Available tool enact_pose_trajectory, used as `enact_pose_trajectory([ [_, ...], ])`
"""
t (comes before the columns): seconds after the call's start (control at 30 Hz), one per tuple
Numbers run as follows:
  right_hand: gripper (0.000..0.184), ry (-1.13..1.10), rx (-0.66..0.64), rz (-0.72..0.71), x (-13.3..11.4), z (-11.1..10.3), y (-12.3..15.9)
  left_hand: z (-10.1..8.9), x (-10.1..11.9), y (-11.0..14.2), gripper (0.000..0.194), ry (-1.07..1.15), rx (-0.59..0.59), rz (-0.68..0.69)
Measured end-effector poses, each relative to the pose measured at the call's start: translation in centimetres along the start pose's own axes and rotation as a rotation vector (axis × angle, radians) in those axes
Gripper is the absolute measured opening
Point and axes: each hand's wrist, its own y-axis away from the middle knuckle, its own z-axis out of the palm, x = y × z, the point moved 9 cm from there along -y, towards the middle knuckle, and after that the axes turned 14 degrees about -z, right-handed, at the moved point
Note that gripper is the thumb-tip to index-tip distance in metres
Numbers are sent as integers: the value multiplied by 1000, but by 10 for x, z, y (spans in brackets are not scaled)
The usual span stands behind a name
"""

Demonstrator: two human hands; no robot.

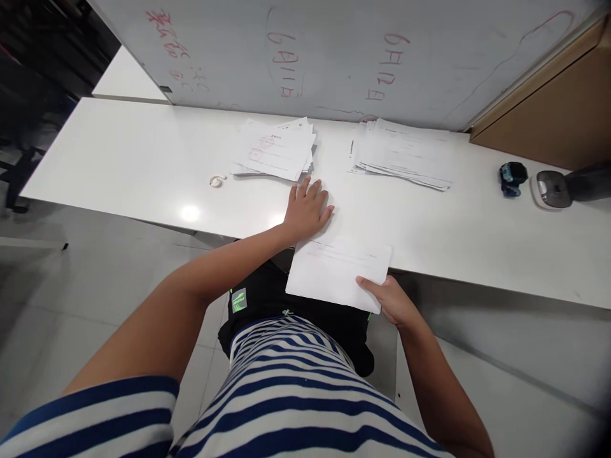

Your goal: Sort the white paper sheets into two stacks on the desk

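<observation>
My right hand (390, 298) grips the right edge of a sheaf of white printed paper (334, 270), thumb on top. The sheaf lies partly over the desk's front edge, above my lap. My left hand (308, 210) rests palm down with fingers spread, just beyond the sheaf's far edge. Its fingertips are at the near corner of a loose paper pile (277, 149), whose top sheet bears red round stamps. Whether they touch that pile I cannot tell. Farther right lies a second paper pile (403, 152), its sheets slightly fanned.
A whiteboard (334, 57) with red handwriting stands behind the white desk (124, 159). A small white coiled item (217, 181) lies left of the stamped pile. On the right are a dark watch-like object (513, 178), a grey-lidded case (552, 189) and a brown box (548, 95).
</observation>
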Motion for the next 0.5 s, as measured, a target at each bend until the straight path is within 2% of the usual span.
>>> enact_pose_trajectory([
  [0.27, 54, 24, 13, -16, -7, -4, 0, -3, 2, 3, 43, 12, 23, -1],
  [0.5, 55, 16, 13, -1, 2, -5, -5, 0, 0, 3, 45, 42, -22, -46],
])
